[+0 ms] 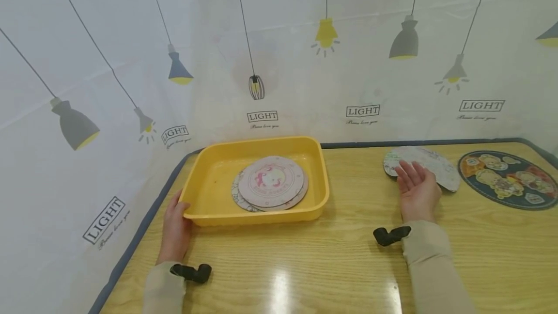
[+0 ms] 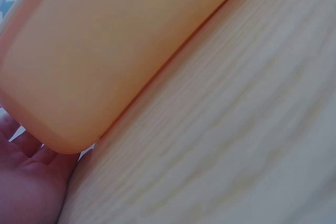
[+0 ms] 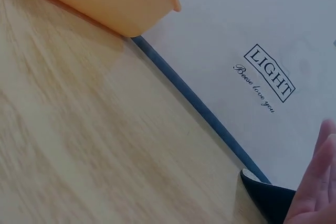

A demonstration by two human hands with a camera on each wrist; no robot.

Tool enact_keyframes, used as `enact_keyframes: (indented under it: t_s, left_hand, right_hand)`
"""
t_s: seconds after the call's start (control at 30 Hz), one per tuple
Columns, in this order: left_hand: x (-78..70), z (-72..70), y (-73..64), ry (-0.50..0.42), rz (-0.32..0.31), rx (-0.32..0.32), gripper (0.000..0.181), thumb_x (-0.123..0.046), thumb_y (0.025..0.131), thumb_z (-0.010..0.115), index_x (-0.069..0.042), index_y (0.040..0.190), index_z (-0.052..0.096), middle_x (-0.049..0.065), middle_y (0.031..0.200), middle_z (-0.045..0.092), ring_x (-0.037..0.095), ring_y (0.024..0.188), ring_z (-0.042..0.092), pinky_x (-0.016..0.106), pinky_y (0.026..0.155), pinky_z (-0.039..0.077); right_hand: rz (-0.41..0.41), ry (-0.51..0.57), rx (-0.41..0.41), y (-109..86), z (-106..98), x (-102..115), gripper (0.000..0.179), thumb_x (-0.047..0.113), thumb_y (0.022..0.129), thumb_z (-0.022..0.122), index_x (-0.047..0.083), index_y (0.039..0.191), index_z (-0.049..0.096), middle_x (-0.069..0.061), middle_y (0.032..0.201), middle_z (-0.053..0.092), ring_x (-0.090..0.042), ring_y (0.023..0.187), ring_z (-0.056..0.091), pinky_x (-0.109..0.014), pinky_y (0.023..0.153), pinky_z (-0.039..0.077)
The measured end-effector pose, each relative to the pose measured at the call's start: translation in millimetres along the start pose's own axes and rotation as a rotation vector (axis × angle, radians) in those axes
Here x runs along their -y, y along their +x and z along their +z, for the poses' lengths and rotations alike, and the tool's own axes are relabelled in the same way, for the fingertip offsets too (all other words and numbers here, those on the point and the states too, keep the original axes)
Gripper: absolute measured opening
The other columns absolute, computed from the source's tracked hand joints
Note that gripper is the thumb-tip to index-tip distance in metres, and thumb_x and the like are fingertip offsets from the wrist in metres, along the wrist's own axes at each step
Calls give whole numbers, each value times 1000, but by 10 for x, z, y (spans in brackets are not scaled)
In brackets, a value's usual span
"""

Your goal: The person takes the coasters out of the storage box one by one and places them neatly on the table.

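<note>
My left hand (image 1: 176, 227) holds the front left corner of a yellow plastic tray (image 1: 257, 218), its thumb over the rim and its fingers along the outer side. Inside the tray lies a small stack of round mats (image 1: 272, 180), the top one pale with a pink cartoon print. In the left wrist view, the fingers (image 2: 26, 142) reach behind the tray's rounded corner. My right hand (image 1: 418, 193), fingers loosely extended, overlaps a pale patterned round mat (image 1: 440, 166). The right wrist view shows this mat's dark underside (image 3: 268, 198) and upturned edge beside the hand.
A dark round mat (image 1: 507, 178) with cartoon bears lies at the far right of the wooden table (image 1: 340, 265). Dark edging (image 1: 353, 144) runs along the table's back and left. Behind it hangs a pale sheet (image 1: 296, 62) printed with lamps.
</note>
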State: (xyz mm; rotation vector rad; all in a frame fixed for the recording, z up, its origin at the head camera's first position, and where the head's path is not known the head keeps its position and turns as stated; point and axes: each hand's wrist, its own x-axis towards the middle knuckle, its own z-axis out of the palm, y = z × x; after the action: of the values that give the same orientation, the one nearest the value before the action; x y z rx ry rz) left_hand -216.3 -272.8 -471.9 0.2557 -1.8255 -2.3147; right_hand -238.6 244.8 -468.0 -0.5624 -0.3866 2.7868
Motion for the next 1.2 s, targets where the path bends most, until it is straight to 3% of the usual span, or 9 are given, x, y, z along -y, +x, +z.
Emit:
enact_keyframes:
  t_s: [0.2,0.37,0.6,0.77,0.93,1.2]
  left_hand:
    - [-7,1,-9,-12,1,0,49,-3,89,31,-14,137,33,5,135,34,27,117,36,27,87,39]
    - [-4,-4,-4,-21,5,0,49,-3,89,32,-13,137,33,6,135,34,27,117,36,27,87,39]
    - [0,-1,1,-16,8,1,48,-3,89,32,-13,137,33,6,134,34,27,117,37,26,87,40]
    - [-1,3,4,-13,8,-3,49,-3,89,32,-12,137,33,6,134,34,26,115,38,25,85,41]
    - [-3,1,5,-5,4,-5,48,-4,89,32,-14,136,34,6,134,35,27,115,38,25,83,42]
    - [-6,-9,13,2,-12,-12,49,-5,89,32,-15,137,34,5,135,34,26,118,36,25,86,40]
  right_hand:
    - [-9,-82,-16,-28,36,-5,34,18,93,40,14,127,40,-17,104,62,-28,106,53,-32,61,50]
    - [-42,-126,-17,-33,77,-18,40,15,93,40,18,133,33,-15,103,61,-28,89,61,-32,57,48]
    - [-76,-140,-56,-39,130,-44,24,8,91,42,11,113,49,-13,90,58,-26,64,60,-32,52,47]
    - [-49,-204,1,-44,148,-85,21,12,90,49,9,110,54,-10,85,58,-23,65,58,-30,57,48]
    - [-8,-277,45,-84,224,-187,24,13,92,44,11,114,50,-9,84,58,-21,66,58,-28,58,48]
    - [22,-424,179,-174,350,-438,25,7,91,42,9,116,48,-8,84,60,-19,65,60,-27,58,49]
